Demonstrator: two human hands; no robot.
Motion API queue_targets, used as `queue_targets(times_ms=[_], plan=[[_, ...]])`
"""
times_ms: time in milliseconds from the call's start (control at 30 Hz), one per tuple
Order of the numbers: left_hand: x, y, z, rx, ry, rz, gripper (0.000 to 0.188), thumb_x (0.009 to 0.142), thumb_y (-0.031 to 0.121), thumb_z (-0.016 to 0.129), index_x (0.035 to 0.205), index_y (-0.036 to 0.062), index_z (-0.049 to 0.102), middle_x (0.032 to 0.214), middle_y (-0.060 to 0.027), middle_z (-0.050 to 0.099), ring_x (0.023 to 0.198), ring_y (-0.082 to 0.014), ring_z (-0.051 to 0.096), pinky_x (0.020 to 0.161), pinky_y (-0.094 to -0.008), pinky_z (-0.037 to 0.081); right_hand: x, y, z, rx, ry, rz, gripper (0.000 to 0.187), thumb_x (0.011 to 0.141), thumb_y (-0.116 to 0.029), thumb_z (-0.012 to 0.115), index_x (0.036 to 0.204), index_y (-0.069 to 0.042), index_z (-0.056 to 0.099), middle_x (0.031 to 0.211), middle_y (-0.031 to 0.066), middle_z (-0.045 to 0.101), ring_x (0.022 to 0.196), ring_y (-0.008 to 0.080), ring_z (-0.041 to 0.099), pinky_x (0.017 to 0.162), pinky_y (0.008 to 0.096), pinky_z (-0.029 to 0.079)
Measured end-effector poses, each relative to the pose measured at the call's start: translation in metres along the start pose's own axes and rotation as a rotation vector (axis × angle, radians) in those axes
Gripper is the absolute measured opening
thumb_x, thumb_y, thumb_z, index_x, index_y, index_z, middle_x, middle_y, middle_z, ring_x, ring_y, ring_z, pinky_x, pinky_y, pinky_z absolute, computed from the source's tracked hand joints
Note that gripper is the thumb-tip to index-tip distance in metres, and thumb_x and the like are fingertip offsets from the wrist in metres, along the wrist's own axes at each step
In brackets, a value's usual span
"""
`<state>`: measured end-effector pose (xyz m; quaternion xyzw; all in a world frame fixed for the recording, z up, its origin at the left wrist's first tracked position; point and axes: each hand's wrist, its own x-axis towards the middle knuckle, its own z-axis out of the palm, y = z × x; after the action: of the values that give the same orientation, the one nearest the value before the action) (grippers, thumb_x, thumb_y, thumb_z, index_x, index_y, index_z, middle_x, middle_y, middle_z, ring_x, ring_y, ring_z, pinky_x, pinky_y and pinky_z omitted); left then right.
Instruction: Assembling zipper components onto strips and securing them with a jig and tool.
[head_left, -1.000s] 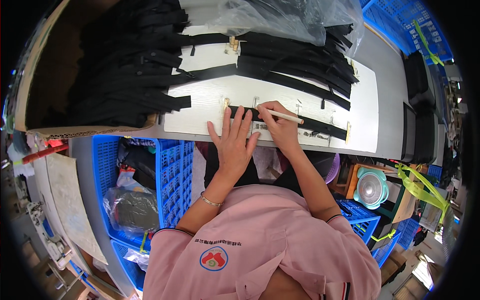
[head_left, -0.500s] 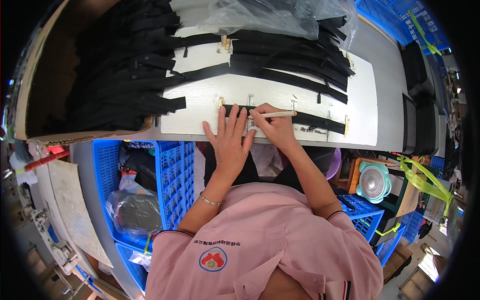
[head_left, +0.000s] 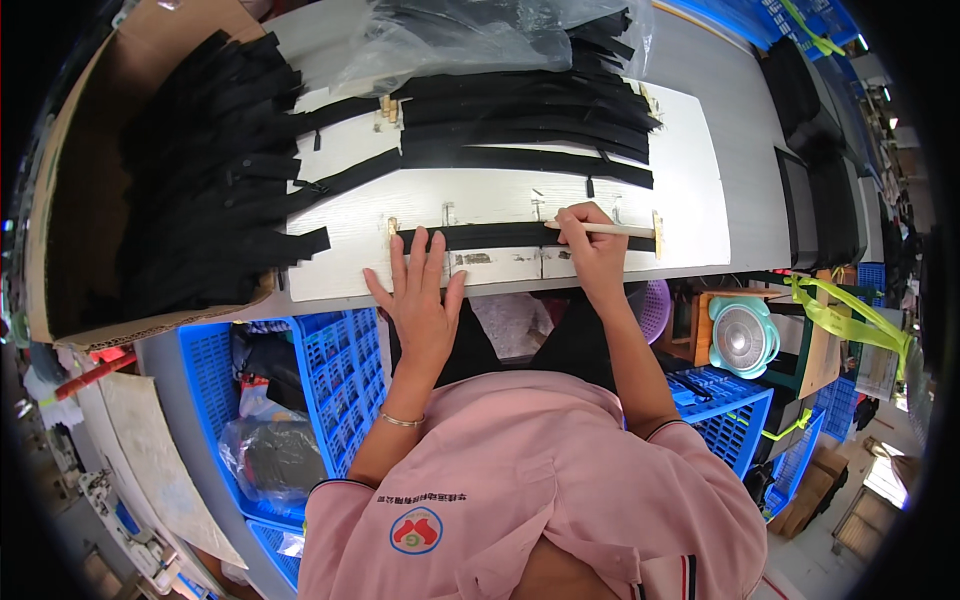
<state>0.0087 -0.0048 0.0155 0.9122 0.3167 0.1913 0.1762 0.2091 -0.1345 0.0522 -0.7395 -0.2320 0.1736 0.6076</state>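
A black zipper strip (head_left: 500, 236) lies straight along the near part of a white board (head_left: 690, 190), between gold-coloured stops at both ends. My left hand (head_left: 422, 310) rests on the strip's left end with its fingers spread and flat. Pinched in my right hand (head_left: 598, 265) is a pale pencil-like marker (head_left: 615, 229), held nearly level. Its tip touches or nearly touches the strip, in line with a dark mark on the board. Farther back on the board, several black zippers (head_left: 520, 130) lie side by side, some with pulls hanging out.
A cardboard box (head_left: 60, 180) heaped with black zippers (head_left: 210, 190) stands at the left. Clear plastic film (head_left: 460, 45) covers part of the back. Black cases (head_left: 820, 200) sit at the right. Blue crates (head_left: 340, 380) and a turquoise fan (head_left: 744, 337) are below table level.
My right hand and the marker have moved right along the strip, from one board mark to another. My left hand keeps its place at the left end. The whole view has shifted somewhat.
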Motion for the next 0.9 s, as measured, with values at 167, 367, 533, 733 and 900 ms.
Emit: queue_targets(times_ms=[167, 367, 533, 733, 900], plan=[[0.001, 0.000, -0.004, 0.001, -0.024, 0.006, 0.058, 0.097, 0.030, 0.068, 0.150, 0.0137, 0.052, 0.159, -0.0074, 0.045, 0.154, -0.0340, 0.027, 0.118, -0.0693, -0.001, 0.002, 0.022, -0.007, -0.106, -0.036, -0.043, 0.015, 0.099, -0.013, 0.067, 0.091, 0.000, 0.068, 0.073, -0.0006, 0.064, 0.067, 0.0040, 0.055, 0.060, 0.0210, 0.040], [0.002, 0.007, -0.003, 0.043, -0.009, 0.004, 0.057, 0.097, 0.029, 0.067, 0.149, 0.0125, 0.053, 0.160, -0.0089, 0.043, 0.154, -0.0363, 0.026, 0.118, -0.0694, 0.000, 0.003, 0.022, -0.005, -0.086, -0.065, -0.057, 0.015, 0.099, -0.014, 0.067, 0.094, 0.000, 0.070, 0.075, 0.0006, 0.067, 0.069, 0.0055, 0.060, 0.061, 0.0217, 0.044], [0.026, 0.047, 0.008, -0.247, 0.082, 0.141, 0.044, 0.092, 0.021, 0.073, 0.133, 0.0076, 0.065, 0.142, -0.0119, 0.058, 0.136, -0.0338, 0.047, 0.117, -0.0572, 0.023, 0.003, 0.024, -0.004, -0.108, -0.048, -0.061, 0.018, 0.097, -0.017, 0.069, 0.093, 0.001, 0.072, 0.074, 0.0036, 0.070, 0.067, 0.0075, 0.061, 0.061, 0.0245, 0.047], [0.051, 0.070, 0.034, -0.411, 0.134, 0.159, 0.018, 0.084, 0.009, 0.078, 0.101, 0.0063, 0.075, 0.105, -0.0047, 0.070, 0.100, -0.0248, 0.062, 0.092, -0.0378, 0.042, 0.004, 0.029, -0.003, -0.135, -0.060, -0.113, 0.016, 0.099, -0.014, 0.068, 0.095, 0.001, 0.070, 0.076, 0.0021, 0.068, 0.069, 0.0061, 0.061, 0.061, 0.0224, 0.046], [0.052, 0.071, 0.038, -0.389, 0.157, 0.165, 0.014, 0.081, 0.007, 0.079, 0.094, 0.0070, 0.075, 0.100, -0.0029, 0.069, 0.096, -0.0233, 0.062, 0.087, -0.0370, 0.042, 0.005, 0.032, -0.001, -0.164, -0.036, -0.136, 0.015, 0.094, -0.016, 0.070, 0.093, -0.001, 0.073, 0.076, 0.0076, 0.072, 0.063, 0.0115, 0.064, 0.059, 0.0271, 0.050]])
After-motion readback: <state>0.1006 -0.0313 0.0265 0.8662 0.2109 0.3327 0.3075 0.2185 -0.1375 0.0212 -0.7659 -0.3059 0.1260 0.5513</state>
